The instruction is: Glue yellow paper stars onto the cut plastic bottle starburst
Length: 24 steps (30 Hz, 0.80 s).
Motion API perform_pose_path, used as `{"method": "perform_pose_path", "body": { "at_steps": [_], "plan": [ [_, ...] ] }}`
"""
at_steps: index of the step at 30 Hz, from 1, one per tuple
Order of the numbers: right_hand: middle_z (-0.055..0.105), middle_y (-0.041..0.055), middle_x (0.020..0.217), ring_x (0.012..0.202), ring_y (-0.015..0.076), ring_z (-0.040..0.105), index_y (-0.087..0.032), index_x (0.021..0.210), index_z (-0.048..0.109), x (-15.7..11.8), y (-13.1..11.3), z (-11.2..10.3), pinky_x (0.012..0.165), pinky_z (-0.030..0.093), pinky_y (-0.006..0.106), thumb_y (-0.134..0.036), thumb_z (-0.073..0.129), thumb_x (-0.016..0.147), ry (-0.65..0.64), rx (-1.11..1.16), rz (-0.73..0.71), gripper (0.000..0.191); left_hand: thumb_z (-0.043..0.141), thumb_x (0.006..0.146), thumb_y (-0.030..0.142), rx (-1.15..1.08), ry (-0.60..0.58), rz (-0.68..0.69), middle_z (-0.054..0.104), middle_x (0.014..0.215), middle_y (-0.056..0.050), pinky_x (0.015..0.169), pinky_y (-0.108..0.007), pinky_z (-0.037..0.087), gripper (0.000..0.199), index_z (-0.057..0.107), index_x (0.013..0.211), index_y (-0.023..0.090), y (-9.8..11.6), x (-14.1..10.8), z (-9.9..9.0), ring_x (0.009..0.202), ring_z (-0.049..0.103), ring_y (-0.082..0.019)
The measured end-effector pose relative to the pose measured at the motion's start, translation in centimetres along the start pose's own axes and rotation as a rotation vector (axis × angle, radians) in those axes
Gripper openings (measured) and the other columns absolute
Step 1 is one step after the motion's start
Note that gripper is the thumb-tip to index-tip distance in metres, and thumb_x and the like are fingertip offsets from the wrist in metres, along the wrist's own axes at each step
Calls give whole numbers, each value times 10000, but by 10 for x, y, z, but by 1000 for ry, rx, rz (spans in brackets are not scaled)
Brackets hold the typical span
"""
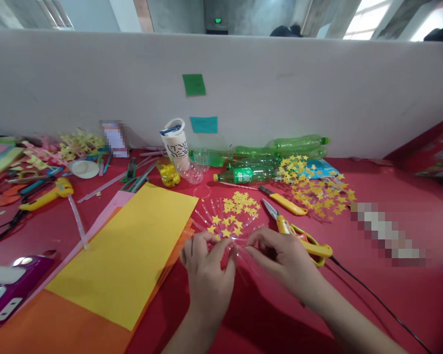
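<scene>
Clear plastic cut into thin strips that fan outward [204, 214] lies on the red table in front of me, with small yellow paper stars [239, 202] on its far part. At its near edge, my left hand [209, 270] pinches a clear plastic strip between thumb and fingers. My right hand [286, 255], close beside it, has thumb and index finger closed on the same clear plastic. Just past my right hand, a yellow glue gun [317, 250] with a black cord lies across yellow-handled scissors [270, 209]. A yellow utility knife [288, 204] rests farther back.
Yellow and orange paper sheets [133, 250] lie left. Green plastic bottles [258, 169], a white cup [176, 142] and a second star-covered plastic piece [321, 194] are at the back. Another yellow glue gun [51, 194] and a purple tool [18, 285] sit far left. A white partition [133, 78] stands behind.
</scene>
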State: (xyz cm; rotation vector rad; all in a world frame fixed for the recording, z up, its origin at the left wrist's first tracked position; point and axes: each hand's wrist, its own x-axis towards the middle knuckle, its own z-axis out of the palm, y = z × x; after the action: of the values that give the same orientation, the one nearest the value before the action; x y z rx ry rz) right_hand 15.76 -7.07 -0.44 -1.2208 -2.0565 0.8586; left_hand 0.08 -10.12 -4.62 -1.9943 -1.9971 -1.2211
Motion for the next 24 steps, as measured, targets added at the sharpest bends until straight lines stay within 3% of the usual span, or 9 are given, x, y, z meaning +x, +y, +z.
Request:
{"method": "perform_pose_path", "body": {
  "at_steps": [9,14,24],
  "plan": [
    [418,-73,546,475,79,355,-198,767,572,3,5,6,451,279,202,-204,542,817,-87,167,159,59,634,771,147,-122,5,25,465,807,-32,759,-388,362,139,724,836,230,-2,-3,6,794,486,-203],
    [416,-74,532,477,81,372,-188,746,580,8,9,10,456,287,197,-194,556,776,-60,197,238,39,631,777,153,-109,-2,39,486,795,-28,745,-377,372,118,709,827,226,-2,-6,9,789,493,-199],
    [416,-80,517,469,77,377,-187,732,571,10,14,13,451,268,196,-156,547,753,-37,183,244,45,612,794,140,-124,-30,51,499,774,-28,732,-366,363,114,696,829,208,-1,-6,10,776,478,-193]
  ]
}}
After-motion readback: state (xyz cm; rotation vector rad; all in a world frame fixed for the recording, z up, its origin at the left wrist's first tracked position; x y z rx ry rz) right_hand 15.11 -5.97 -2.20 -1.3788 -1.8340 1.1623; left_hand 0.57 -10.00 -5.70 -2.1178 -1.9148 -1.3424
